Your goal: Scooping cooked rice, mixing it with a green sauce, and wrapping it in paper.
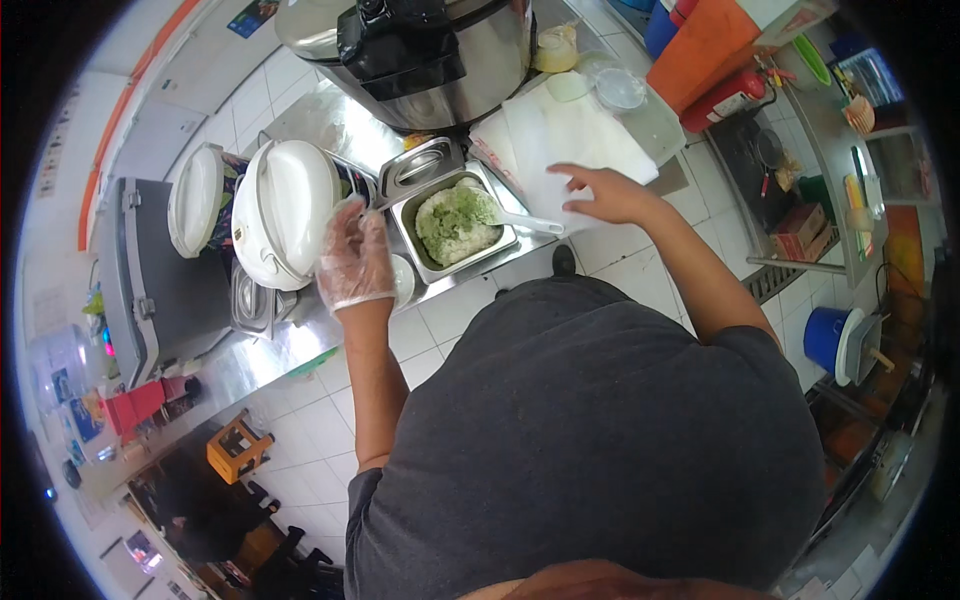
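My left hand (356,259) wears a clear plastic glove and is raised beside a white lidded food container (289,210), its fingers loosely bent with nothing seen in them. My bare right hand (607,195) reaches over a translucent sheet (536,161) on a stack of white paper (600,139). Its thumb and forefinger are apart; whether they touch the sheet is unclear. Between my hands, a steel pan (420,262) holds white rice (461,244) topped with a green crumbly food (454,214). A white spoon (532,223) rests in it, handle over the right rim.
A steel lid (420,172) leans behind the pan. A large steel cooker (420,97) stands at the back of the steel table (262,367). Another white lidded container (195,202) and a grey box (172,300) are left. A fire extinguisher (724,101) stands right.
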`<action>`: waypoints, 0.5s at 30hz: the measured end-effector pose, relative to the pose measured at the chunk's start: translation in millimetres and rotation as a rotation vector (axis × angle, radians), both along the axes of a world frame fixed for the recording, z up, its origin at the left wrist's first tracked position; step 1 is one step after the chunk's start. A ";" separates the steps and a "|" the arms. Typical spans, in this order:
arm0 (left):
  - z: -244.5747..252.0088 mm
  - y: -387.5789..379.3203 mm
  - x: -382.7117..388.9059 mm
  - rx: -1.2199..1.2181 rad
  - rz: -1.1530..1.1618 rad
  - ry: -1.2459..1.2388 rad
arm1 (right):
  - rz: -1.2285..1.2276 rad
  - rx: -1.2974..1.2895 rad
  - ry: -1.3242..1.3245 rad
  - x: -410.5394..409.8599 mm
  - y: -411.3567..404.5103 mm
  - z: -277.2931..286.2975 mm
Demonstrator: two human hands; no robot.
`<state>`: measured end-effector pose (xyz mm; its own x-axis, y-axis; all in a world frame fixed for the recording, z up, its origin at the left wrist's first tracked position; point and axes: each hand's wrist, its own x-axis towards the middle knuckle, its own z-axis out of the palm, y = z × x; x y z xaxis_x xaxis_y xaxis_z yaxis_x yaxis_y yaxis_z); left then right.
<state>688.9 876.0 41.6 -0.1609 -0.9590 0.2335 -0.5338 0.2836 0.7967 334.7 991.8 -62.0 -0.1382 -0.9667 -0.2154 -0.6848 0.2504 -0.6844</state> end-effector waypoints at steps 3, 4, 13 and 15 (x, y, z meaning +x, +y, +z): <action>6.5 6.9 -44.8 -0.177 -0.225 0.013 | 0.264 -0.022 -0.001 -14.3 -5.6 -5.3; 3.5 8.8 -62.0 -0.170 -0.317 0.015 | 0.159 -0.028 -0.240 -22.8 -10.2 -20.4; -22.7 63.3 -207.8 0.002 -0.620 -0.478 | 0.120 -0.157 -1.100 -53.6 -42.9 -113.4; -34.4 57.6 -229.0 -0.055 -0.588 -0.642 | 0.199 -0.077 -1.072 -56.1 -43.2 -128.9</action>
<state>459.9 933.6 7.2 -0.7430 -0.6687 -0.0286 -0.6295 0.6837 0.3691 278.5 948.6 -190.9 0.2453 -0.9670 -0.0688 0.2527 0.1323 -0.9585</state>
